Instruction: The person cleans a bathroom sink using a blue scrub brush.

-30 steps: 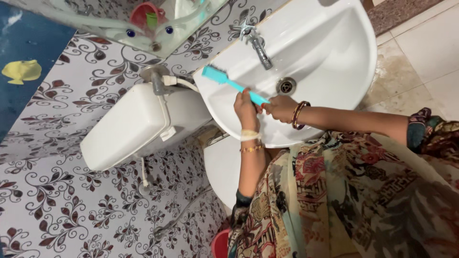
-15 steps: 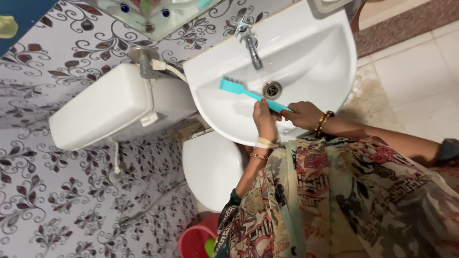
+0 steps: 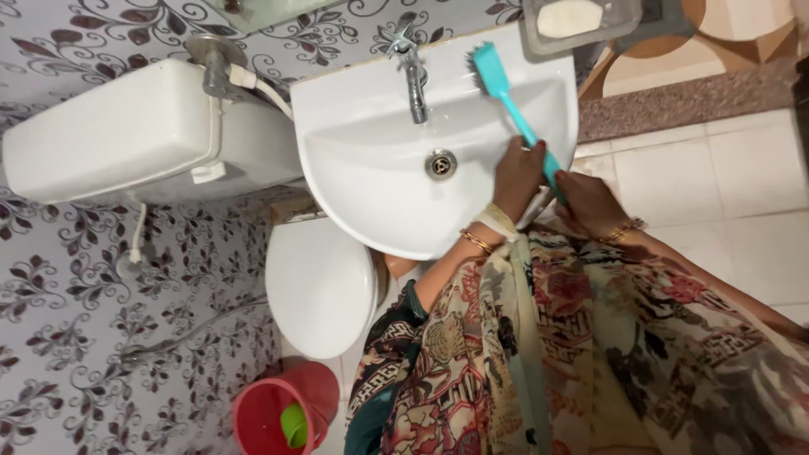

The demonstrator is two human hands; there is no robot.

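Turquoise brush (image 3: 508,99) had swung from basin's left inner wall to far right rim, bristles pressed near back edge. Left hand (image 3: 517,174) gripped handle mid-length; right hand (image 3: 590,200) clenched handle end, just beside. White washbasin (image 3: 354,177) hung on floral-patterned wall tiles (image 3: 76,278); tap (image 3: 413,76) at far edge, drain (image 3: 440,163) at centre. Cistern (image 3: 109,135) left of basin, closed toilet lid (image 3: 320,286) below. Pale floor tiles (image 3: 716,194) at right. Clear soap dish (image 3: 581,21) held white bar. Red bucket (image 3: 261,417) held green object.
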